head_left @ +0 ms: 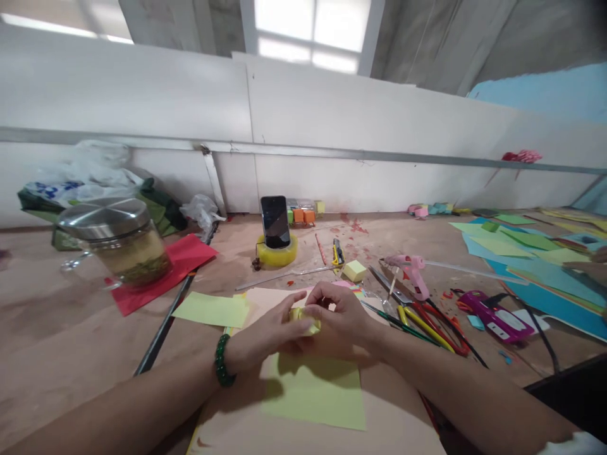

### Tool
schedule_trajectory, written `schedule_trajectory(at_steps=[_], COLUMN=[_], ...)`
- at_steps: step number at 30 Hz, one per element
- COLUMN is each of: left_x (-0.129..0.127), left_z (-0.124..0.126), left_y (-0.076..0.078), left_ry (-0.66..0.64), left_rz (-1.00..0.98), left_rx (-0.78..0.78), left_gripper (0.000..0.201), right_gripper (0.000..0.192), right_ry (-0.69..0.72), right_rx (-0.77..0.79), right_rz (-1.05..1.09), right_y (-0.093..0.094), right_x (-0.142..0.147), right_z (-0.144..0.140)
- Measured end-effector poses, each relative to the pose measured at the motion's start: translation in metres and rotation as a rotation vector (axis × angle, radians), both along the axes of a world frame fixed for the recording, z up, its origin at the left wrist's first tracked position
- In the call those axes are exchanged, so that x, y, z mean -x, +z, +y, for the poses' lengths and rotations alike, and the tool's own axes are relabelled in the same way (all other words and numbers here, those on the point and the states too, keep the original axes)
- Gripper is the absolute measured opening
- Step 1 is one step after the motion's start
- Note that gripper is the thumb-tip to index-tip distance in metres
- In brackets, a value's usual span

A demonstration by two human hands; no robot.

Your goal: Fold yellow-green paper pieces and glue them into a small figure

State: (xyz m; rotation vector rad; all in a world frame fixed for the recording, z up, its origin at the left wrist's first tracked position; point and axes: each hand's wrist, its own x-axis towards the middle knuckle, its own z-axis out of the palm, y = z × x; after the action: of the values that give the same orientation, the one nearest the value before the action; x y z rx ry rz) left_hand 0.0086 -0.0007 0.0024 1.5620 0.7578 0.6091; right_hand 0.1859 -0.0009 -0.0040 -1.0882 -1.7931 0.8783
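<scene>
**A:** What are the hands doing?

**B:** Both meet at the near centre of the table. The left hand and right hand are pressed together, fingers curled, pinching a small folded piece of yellow paper between them. A green bead bracelet circles the left wrist.

**A:** What lies beneath?

**B:** A light green paper sheet on a peach card, just below the hands.

**A:** And around them?

**B:** Far centre, a dark phone stands upright in a yellow tape roll. Left, a glass jar with a metal lid stands by red paper. Right, a pink glue gun, scissors with red handles and a yellow sticky-note pad.
</scene>
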Motion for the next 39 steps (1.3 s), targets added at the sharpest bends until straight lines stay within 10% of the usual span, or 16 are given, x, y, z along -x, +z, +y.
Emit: schedule_trajectory(at_steps=[13, 19, 26, 30, 39], left_x=[-0.007, -0.007, -0.008, -0.008, -0.009], left_z=[-0.006, -0.009, -0.010, -0.010, -0.012], left_y=[-0.009, -0.004, -0.012, -0.011, -0.017], left_ry=[0.005, 0.048, 0.076, 0.100, 0.073], left_rz=[0.115, 0.186, 0.191, 0.222, 0.163], left_rx=[-0.281, -0.400, -0.460, -0.493, -0.550], left_gripper=[0.057, 0.038, 0.036, 0.034, 0.078], right_gripper=[0.016, 0.008, 0.021, 0.014, 0.012], right_ry=[0.011, 0.121, -0.077, 0.020, -0.092], right_rx=[-0.560, -0.422, -0.774, -0.701, -0.699], right_rz=[-0.337, -0.287, -0.428, -0.406, -0.545], right_y=[-0.004, 0.003, -0.003, -0.004, -0.006], right_x=[-0.008, -0.008, -0.006, -0.006, -0.005], right_z=[-0.003, -0.006, -0.005, -0.005, -0.008])
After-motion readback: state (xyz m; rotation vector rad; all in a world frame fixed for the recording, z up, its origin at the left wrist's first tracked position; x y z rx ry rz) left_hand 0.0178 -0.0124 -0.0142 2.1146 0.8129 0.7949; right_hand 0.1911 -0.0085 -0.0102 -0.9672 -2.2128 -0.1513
